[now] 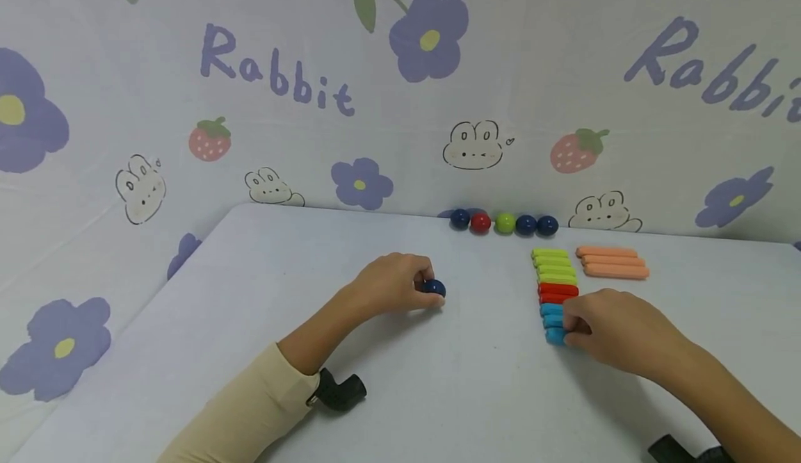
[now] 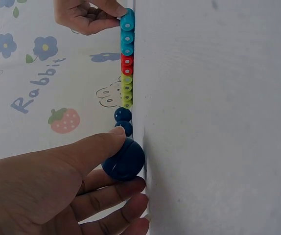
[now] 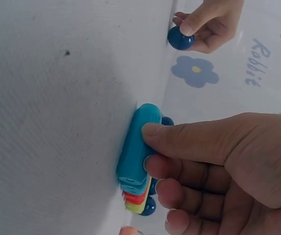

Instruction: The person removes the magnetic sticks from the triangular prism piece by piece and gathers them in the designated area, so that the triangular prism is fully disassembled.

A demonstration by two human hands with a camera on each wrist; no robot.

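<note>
My left hand (image 1: 393,283) pinches a dark blue ball (image 1: 435,287) between thumb and fingers, low over the white table left of the middle. The left wrist view shows the thumb on one side of the ball and a finger beneath it. On the right, my right hand (image 1: 616,327) pinches the nearest blue stick (image 1: 555,336) at its right side. That stick is at the near end of a column with more blue sticks (image 1: 551,309), red sticks (image 1: 557,288) and yellow-green sticks (image 1: 551,265) behind it. Fingers partly cover the blue ones.
Along the table's back edge stand dark blue balls (image 1: 526,224), a red ball (image 1: 480,223) and a yellow-green ball (image 1: 505,223) in a row. Three orange sticks (image 1: 616,270) lie right of the column. A patterned cloth (image 1: 294,150) hangs behind the table (image 1: 413,393).
</note>
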